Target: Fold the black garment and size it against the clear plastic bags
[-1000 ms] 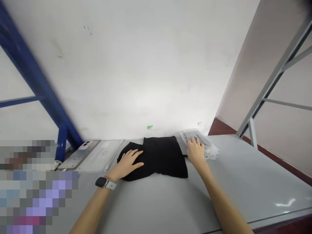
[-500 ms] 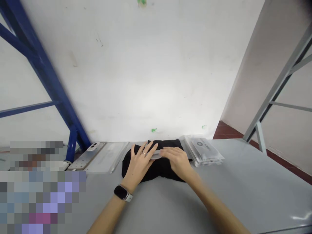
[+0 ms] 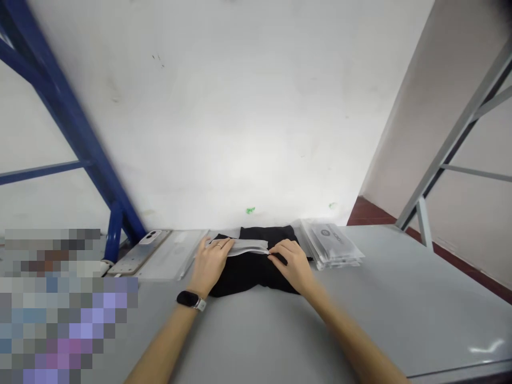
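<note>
A piece of black cloth lies spread on the table, its lower edge dipping inward at the middle. Across it runs a translucent white strip, maybe a folded plastic bag, with a wavy lower edge. My left hand, with a ring and a dark-faced wristwatch, is closed over the strip's left end; the thumb is mostly hidden. At the other end, the thumb and fingers of my right hand pinch the strip's corner just above the cloth.
Translucent printed pouches are stacked right of the cloth. To the left lie flat clear bags and a phone. The grey table meets a white wall. A blue frame stands left; pixelated items cover the lower left.
My left hand has moved left and its spread fingers have drawn closer together. More of the white strip now shows between the hands. My right hand has gone from lying flat to pinching.
</note>
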`<action>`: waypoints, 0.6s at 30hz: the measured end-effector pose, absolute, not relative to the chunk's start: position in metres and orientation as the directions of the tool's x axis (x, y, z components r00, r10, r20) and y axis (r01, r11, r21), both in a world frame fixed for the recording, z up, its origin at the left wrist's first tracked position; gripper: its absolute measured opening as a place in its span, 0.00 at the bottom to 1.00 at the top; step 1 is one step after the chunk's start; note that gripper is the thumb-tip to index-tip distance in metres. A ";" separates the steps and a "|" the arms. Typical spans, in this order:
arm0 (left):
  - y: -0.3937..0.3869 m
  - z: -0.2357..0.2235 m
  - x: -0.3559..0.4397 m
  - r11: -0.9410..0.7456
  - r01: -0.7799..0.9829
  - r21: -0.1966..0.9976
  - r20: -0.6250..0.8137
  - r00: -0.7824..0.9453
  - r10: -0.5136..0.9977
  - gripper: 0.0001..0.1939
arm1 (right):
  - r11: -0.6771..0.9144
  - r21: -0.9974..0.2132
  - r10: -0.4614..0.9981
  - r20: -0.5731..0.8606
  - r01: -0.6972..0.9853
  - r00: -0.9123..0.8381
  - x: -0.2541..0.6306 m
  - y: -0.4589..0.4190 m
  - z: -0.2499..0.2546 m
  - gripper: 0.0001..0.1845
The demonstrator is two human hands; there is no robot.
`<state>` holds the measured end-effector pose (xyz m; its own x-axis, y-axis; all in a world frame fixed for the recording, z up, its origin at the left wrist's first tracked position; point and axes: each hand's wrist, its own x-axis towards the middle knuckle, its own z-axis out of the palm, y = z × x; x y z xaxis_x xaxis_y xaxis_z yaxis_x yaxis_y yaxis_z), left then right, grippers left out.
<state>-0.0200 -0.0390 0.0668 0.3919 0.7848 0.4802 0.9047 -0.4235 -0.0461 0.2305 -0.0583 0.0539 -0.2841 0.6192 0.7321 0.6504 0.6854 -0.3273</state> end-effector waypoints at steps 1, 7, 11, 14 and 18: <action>-0.038 0.065 -0.020 -0.429 0.902 -0.048 0.470 0.399 0.787 0.26 | 0.686 -0.318 0.615 0.734 0.655 -0.289 0.230 -0.058 0.052 0.06; -0.033 0.062 -0.019 -0.467 0.884 0.000 0.429 0.422 0.799 0.23 | 0.667 -0.266 0.626 0.707 0.696 -0.329 0.229 -0.052 0.042 0.12; -0.037 0.063 -0.006 -0.591 0.804 0.060 0.447 0.508 0.736 0.22 | 0.682 -0.137 0.578 0.704 0.719 -0.413 0.225 -0.051 0.036 0.14; -0.043 0.059 0.011 -0.708 0.705 0.052 0.475 0.606 0.638 0.20 | 0.713 -0.004 0.505 0.697 0.701 -0.509 0.220 -0.051 0.032 0.14; -0.052 0.051 0.029 -0.778 0.627 0.041 0.567 0.627 0.535 0.09 | 0.727 0.106 0.440 0.686 0.678 -0.579 0.217 -0.050 0.026 0.14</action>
<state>0.0286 -0.0519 0.0513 0.6270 0.5346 0.5665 0.6267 -0.7782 0.0407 0.2171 -0.0501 0.0262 -0.5793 0.4397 0.6863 0.6780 0.7273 0.1064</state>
